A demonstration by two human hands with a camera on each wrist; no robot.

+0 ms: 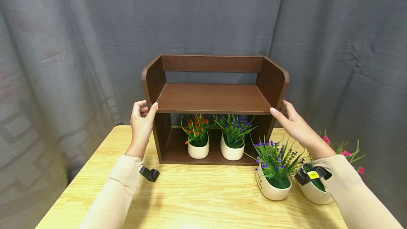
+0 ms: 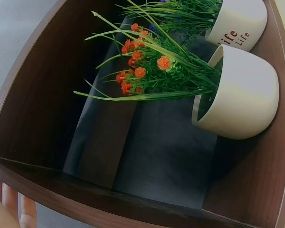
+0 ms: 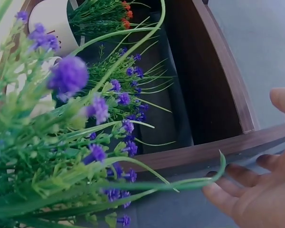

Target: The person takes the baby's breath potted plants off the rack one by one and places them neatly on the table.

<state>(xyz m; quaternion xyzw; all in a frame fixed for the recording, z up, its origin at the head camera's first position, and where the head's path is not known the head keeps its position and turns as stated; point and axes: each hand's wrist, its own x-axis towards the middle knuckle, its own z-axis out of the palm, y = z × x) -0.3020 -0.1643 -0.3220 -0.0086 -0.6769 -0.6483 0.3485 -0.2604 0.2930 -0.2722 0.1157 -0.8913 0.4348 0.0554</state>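
A dark brown two-tier wooden shelf (image 1: 214, 97) stands on the table. At its left side panel, my left hand (image 1: 141, 123) grips the front edge, thumb at the upper board's corner and fingers outside. My right hand (image 1: 294, 124) holds the opposite panel likewise; its fingers (image 3: 223, 194) show along the outer face. In the lower tier sit a white pot with orange-red flowers (image 1: 198, 147) and a white pot with purple flowers (image 1: 232, 149). Another purple-flowered pot (image 1: 275, 188) stands in front of the shelf's right end, below my right forearm.
A pot with pink flowers (image 1: 314, 192) stands on the right of the light wooden table (image 1: 197, 193), partly hidden by my right wrist and its camera. Grey curtains (image 1: 216, 13) hang behind the shelf and along the left.
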